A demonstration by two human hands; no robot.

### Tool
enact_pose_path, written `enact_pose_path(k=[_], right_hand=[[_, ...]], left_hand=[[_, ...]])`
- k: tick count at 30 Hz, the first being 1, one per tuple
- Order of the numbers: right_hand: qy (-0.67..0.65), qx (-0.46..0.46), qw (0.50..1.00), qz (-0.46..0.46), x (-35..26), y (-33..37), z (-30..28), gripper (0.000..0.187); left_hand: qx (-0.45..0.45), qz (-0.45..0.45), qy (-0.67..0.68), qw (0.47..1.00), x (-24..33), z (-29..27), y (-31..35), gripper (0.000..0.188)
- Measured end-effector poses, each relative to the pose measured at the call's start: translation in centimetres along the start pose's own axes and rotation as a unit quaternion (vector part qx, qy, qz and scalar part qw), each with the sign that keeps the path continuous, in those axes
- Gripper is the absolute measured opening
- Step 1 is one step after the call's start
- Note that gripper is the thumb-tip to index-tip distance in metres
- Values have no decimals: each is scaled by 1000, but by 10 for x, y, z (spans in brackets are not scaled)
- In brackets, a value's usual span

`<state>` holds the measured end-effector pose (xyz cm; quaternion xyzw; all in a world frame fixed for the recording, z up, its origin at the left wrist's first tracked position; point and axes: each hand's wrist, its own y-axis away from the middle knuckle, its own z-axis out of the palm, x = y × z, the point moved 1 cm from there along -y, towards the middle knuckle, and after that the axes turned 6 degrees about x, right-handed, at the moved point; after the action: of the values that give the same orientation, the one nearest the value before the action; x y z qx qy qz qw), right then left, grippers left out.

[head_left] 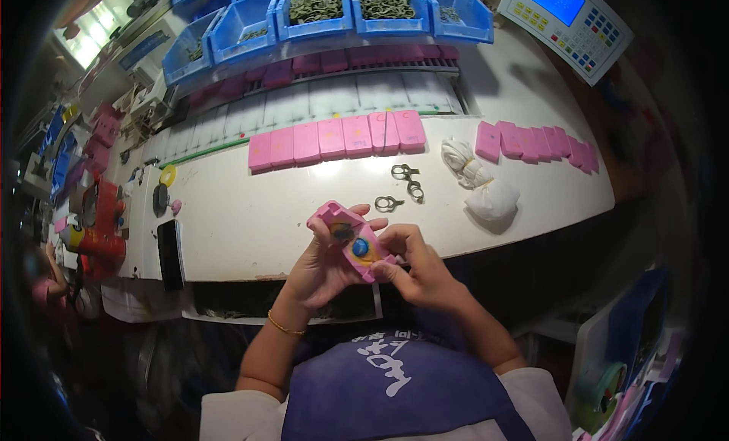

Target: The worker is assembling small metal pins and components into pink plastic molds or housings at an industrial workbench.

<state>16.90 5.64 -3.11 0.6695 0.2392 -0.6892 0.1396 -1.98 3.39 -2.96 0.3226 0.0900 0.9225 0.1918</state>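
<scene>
Left hand (319, 270) and right hand (416, 268) close together, both gripping 1 opened pink block (367, 234) between them, round blue piece (360, 247) inside, something dark beside it too blurred to name, metal rings (389, 204) just beyond the hands, 7 pink blocks (331, 140) farther out, white bag (492, 201) beyond the right hand

One wide fisheye view looks down and forward from above and behind the hands, at head height, at about arm's length. It is upright and unmirrored: the left hand (313, 270) sits just left of centre, the right hand (421, 270) just right of it. Nearer the lens than either hand, forearms (486, 327) and a purple apron (364, 411) fill the lower edge. Beyond the hands, the bench (243, 228) stretches away to blue bins (465, 33) along the top, its near edge bending toward the dark round rim.
</scene>
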Motion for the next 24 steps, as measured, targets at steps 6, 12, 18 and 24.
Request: enact_pose_path(k=[6, 12, 18, 24], right_hand=[[186, 5, 982, -46, 2, -8, -15, 41], [556, 137, 795, -200, -29, -24, -80, 40], [635, 96, 764, -58, -16, -30, -120, 66], [457, 20, 843, -284, -53, -15, -21, 71]], left_hand=[[-13, -6, 159, 987, -3, -2, -2, 74], [75, 51, 66, 994, 8, -7, 1, 75], [102, 65, 64, 991, 13, -7, -8, 70], [129, 58, 31, 989, 7, -3, -5, 62]])
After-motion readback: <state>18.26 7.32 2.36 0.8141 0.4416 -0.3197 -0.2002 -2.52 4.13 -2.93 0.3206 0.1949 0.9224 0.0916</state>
